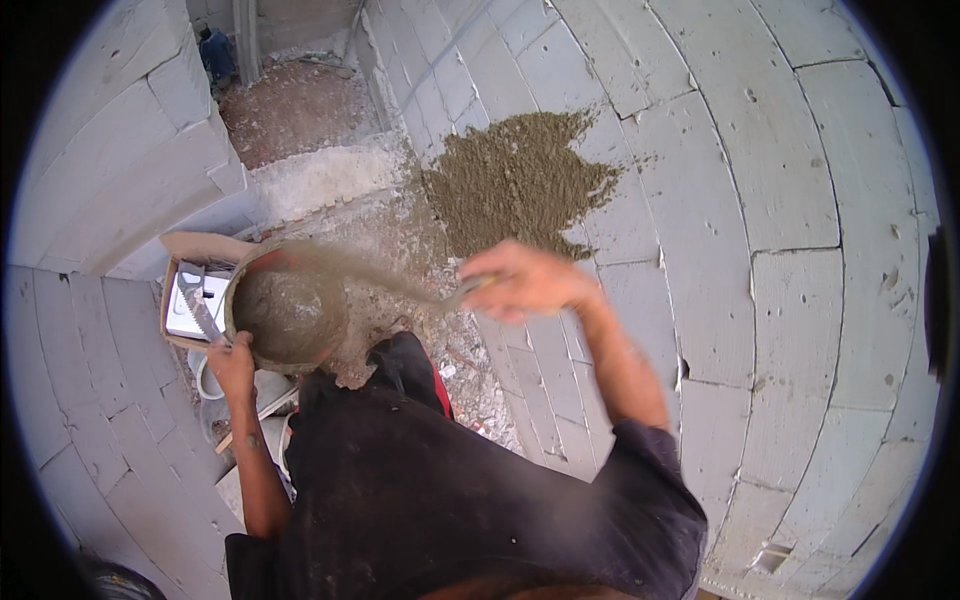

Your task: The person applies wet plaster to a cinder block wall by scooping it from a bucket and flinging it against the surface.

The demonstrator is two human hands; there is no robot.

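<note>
My left hand is closed on the near left rim of a round bucket with a reddish inner wall. Grey-brown wet mortar lies inside it. My right hand is wrapped round the handle of a trowel. Motion smears the tool, whose blurred blade reaches back toward the bucket, so any mortar on it cannot be made out. Just beyond that hand, a rough patch of thrown mortar clings to the lower part of the pale block wall.
A cardboard box left of the bucket holds a toothed saw blade and a white box. More block wall rises on the left. Mortar crumbs and rubble litter the floor. A doorway opens at the far end.
</note>
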